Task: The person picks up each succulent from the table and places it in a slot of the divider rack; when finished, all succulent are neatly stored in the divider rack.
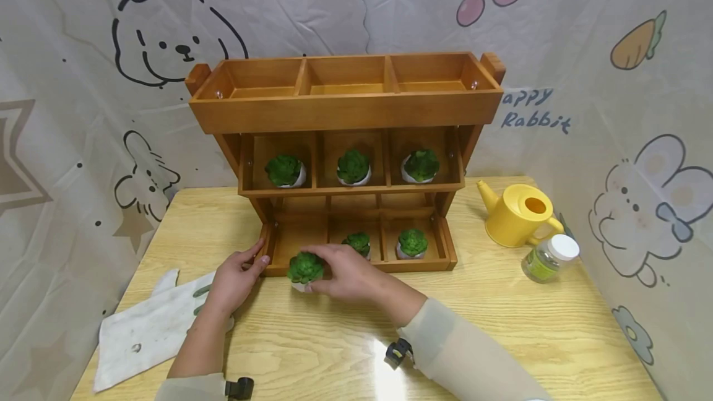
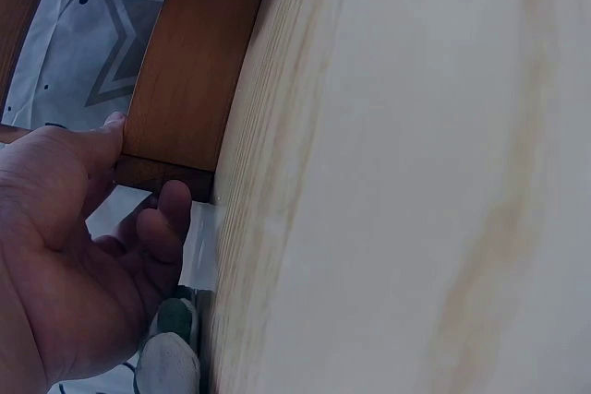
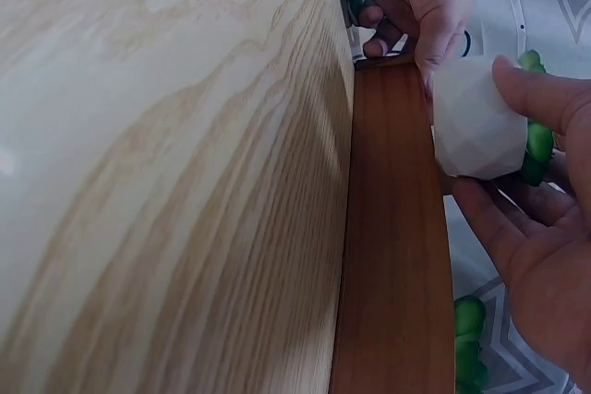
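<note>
A wooden three-tier planter shelf (image 1: 345, 113) stands upright on the table. My right hand (image 1: 348, 272) pinches a small potted succulent (image 1: 306, 267) just in front of the bottom tier's left compartment. In the right wrist view its faceted white pot (image 3: 478, 122) is between thumb and fingers, above the shelf's front board (image 3: 392, 228). With thumb and fingers, my left hand (image 1: 234, 280) grips the bottom tier's left front corner (image 2: 164, 177). Two succulents sit in that tier, in the middle (image 1: 357, 242) and right (image 1: 412, 242) compartments, the middle one partly behind my right hand.
Three potted succulents (image 1: 353, 167) fill the middle tier, one per compartment. A yellow watering can (image 1: 515, 215) and a white-lidded jar (image 1: 548, 258) stand to the right. White gloves (image 1: 150, 323) with green marks lie at the left, partly under my left forearm. Printed cloth (image 1: 334, 5) hangs behind.
</note>
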### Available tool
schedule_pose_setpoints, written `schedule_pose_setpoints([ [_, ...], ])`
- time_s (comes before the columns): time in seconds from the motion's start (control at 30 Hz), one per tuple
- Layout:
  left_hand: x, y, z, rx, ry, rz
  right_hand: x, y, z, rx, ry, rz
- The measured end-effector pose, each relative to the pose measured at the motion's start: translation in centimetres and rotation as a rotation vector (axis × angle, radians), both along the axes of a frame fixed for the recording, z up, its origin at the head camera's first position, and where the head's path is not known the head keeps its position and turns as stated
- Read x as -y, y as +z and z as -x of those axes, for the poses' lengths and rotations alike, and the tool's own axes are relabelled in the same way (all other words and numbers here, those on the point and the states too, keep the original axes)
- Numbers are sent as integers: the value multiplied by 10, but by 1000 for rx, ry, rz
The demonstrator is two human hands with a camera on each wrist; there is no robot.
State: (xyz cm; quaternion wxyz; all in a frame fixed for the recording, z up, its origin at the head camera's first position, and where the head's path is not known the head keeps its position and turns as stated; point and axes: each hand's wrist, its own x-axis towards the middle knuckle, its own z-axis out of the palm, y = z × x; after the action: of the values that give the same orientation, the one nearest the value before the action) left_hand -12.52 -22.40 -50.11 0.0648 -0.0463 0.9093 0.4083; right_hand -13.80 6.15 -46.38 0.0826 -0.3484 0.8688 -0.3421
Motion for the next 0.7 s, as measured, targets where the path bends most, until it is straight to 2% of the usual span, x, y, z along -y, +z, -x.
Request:
schedule_pose_setpoints([
  [0.3,0,-1,0,3,-3,-4,12,4,6,37,-82,26],
  [0.53,1,-1,0,0,-4,0,18,2,12,-2,-109,40],
  [0.7,0,1,0,-1,-6,-4,21,-1,14,11,-135,45],
])
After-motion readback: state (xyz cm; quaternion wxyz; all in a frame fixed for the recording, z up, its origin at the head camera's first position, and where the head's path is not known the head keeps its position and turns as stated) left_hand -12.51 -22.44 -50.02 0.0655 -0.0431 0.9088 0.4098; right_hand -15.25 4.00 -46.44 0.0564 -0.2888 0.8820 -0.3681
